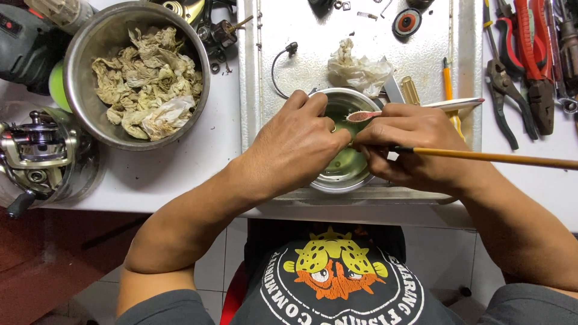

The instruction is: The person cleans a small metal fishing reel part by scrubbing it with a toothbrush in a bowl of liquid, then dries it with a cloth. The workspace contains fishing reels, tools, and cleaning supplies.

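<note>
White tabletop carries a metal tray [259, 90]. Over its small bowl [346, 171] of greenish liquid, the left hand [295, 147] pinches something hidden, while the right hand [409, 144] grips a brush [506, 157] and toothbrush [415, 108]. Crumpled tissue [358, 69] lies behind; pliers [506, 90] right, rag-filled bowl [81, 60] and reel [36, 150] left.

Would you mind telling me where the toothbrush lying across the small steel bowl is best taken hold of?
Grip the toothbrush by its white handle, coming from the right. The handle juts out past the small steel bowl over the metal tray and lies free there, while the bristled head sits over the bowl close to both hands, the left hand and right hand.
</note>
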